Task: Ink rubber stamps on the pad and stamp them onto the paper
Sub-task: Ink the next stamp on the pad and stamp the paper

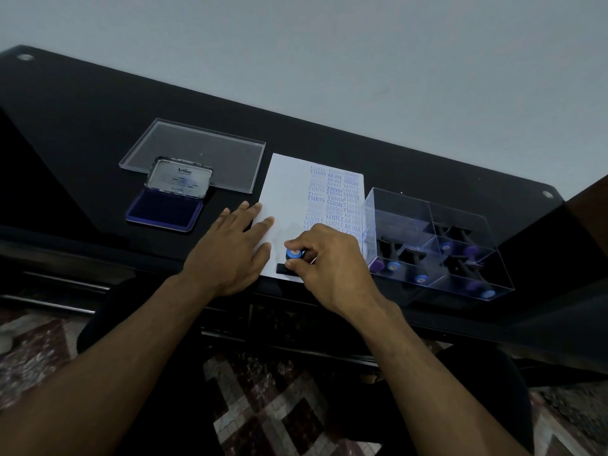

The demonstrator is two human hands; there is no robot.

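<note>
From the head view, your left hand (235, 245) lies flat, fingers straight, pinning the white stamped paper sheet (286, 192) to the black table (98, 110), while your right hand (329, 258), its grip clamped around the blue-capped black rubber stamp (291, 260), presses it onto the sheet's near edge.

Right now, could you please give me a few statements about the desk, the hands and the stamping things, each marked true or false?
1. The right hand grips a black rubber stamp with a blue cap on the white sheet of paper. True.
2. The left hand holds a stamp. False: it rests flat on the paper's left edge.
3. The purple ink pad in its metal tin is closed. False: its lid stands open.
4. The clear plastic compartment box lies right of the paper. True.
5. The paper is blank. False: blue words cover its right side.
</note>
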